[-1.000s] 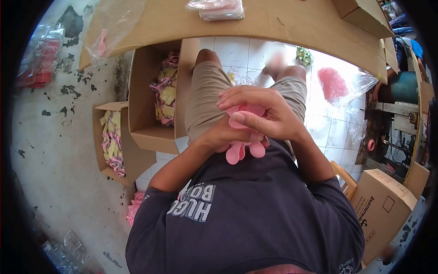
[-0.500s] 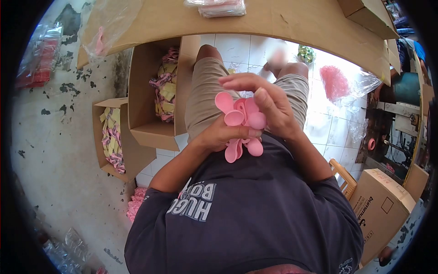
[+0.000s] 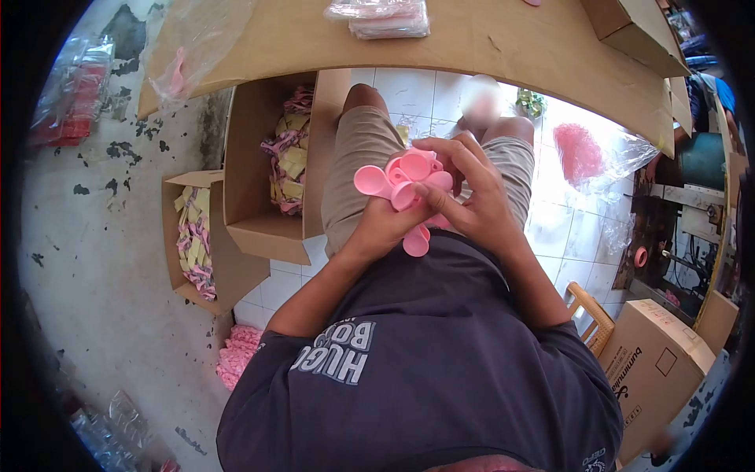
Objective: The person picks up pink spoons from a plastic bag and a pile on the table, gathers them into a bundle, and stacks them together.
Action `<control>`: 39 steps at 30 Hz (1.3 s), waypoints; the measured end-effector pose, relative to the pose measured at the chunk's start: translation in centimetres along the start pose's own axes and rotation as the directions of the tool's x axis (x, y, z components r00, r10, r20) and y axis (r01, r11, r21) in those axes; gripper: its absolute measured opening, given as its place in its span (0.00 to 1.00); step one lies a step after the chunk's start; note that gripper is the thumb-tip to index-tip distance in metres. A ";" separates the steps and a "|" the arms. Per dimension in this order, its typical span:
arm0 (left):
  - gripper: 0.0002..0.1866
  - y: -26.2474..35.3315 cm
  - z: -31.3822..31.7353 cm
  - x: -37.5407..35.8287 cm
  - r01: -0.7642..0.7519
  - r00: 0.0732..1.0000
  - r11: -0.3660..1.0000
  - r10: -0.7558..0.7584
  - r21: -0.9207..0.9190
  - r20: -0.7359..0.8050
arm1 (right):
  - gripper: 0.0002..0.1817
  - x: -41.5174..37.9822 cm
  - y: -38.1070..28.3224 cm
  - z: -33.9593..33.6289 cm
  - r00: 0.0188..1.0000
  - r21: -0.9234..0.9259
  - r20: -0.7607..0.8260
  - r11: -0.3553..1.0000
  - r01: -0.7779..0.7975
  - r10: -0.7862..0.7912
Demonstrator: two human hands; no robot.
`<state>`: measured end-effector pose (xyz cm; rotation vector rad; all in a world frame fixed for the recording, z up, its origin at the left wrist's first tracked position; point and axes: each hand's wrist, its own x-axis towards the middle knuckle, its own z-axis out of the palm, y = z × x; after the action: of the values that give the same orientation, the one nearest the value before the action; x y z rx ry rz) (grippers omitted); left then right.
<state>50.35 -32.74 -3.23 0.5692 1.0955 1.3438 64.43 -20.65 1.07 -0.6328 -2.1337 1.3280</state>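
Note:
A bunch of pink plastic spoons is in my hands, above my lap. My left hand is wrapped round the bunch from below, and round spoon bowls fan out above it. One more bowl sticks out beneath the fist. My right hand is curled over the right side of the bunch, its thumb and fingers closing on the spoons there. The handles are mostly hidden by my palms.
A cardboard-covered table ahead carries clear plastic packets. On the left, an open carton and a smaller carton hold pink and yellow wrapped pieces. A pink-filled plastic bag lies on the tiled floor; a closed box stands right.
My right hand has come down from above the spoons and closed against their right side. The bunch has tilted, and the bowls have shifted in my left hand.

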 end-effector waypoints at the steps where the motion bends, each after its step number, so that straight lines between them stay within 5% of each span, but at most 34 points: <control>1: 0.25 0.2 0.1 0.0 -0.027 0.999 0.994 0.026 0.102 0.020 | 0.21 0.1 0.0 0.2 0.999 -0.014 -0.024 0.999 0.039 -0.040; 13: 0.28 -1.1 -0.3 0.0 0.011 0.998 0.997 -0.015 0.071 0.061 | 0.08 -0.2 0.7 -0.2 1.000 -0.054 0.011 0.999 0.004 -0.004; 20: 0.27 -1.8 0.0 0.2 -0.048 0.998 0.998 0.049 0.031 -0.037 | 0.07 -0.2 1.2 -0.4 0.999 -0.059 -0.019 0.998 0.031 -0.032; 26: 0.29 -1.7 0.0 0.2 -0.061 0.998 0.992 0.062 0.114 -0.008 | 0.08 -0.3 1.1 -1.0 0.993 -0.088 0.116 0.996 -0.008 0.018; 39: 0.31 -1.9 -0.3 0.3 -0.079 0.997 0.995 0.080 0.061 -0.011 | 0.07 0.0 0.4 -2.3 0.996 -0.117 -0.075 0.993 0.034 -0.043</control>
<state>50.92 -32.88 -5.06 0.6548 1.1379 1.3883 65.93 -19.01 1.57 -0.6752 -2.1607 1.1473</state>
